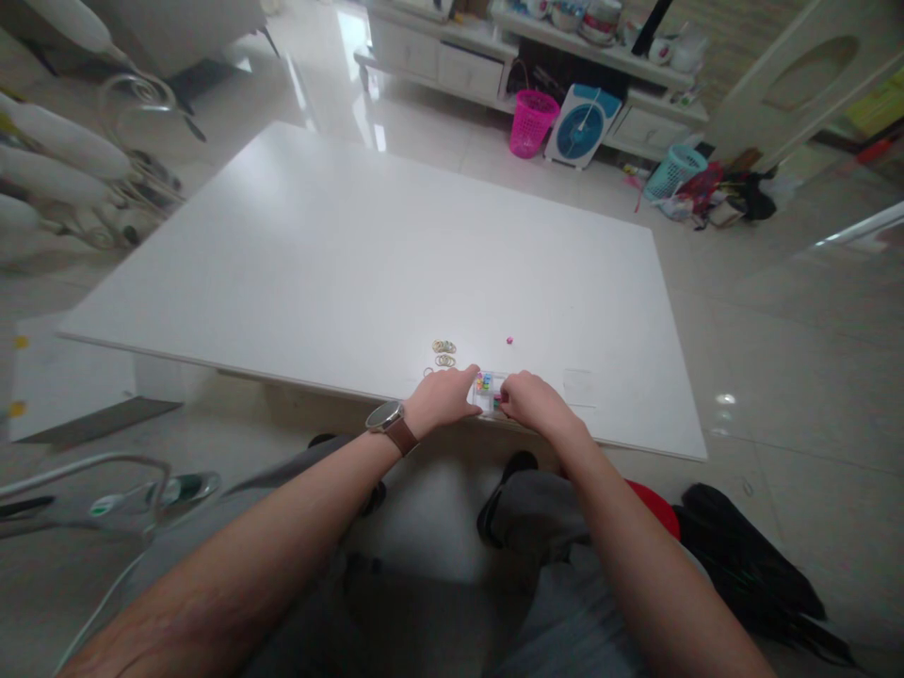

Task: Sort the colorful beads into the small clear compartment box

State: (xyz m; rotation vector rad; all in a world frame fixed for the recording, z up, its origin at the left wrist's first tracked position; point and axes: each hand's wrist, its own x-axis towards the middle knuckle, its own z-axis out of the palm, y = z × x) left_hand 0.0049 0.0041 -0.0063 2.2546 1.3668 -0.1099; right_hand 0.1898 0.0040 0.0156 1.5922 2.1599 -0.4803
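Near the front edge of the white table [395, 254] stands a small clear compartment box [483, 403]. Tiny colourful pieces lie in one of its back compartments. My left hand [443, 395], with a watch on the wrist, grips the box's left side between thumb and fingers. At the right side, the bent fingers of my right hand [526, 397] are pinched together over a compartment with something pink in it; what they hold is too small to make out. Several metal rings [444, 347] lie beyond my left hand. One pink bead [509, 340] sits behind the box.
A thin clear plastic sheet or lid [579, 384] lies flat to the right of my right hand. Across the floor are a pink basket [533, 122], a blue fan [583, 127] and a low white cabinet [470, 73]. A metal-framed chair [85, 160] stands at the left.
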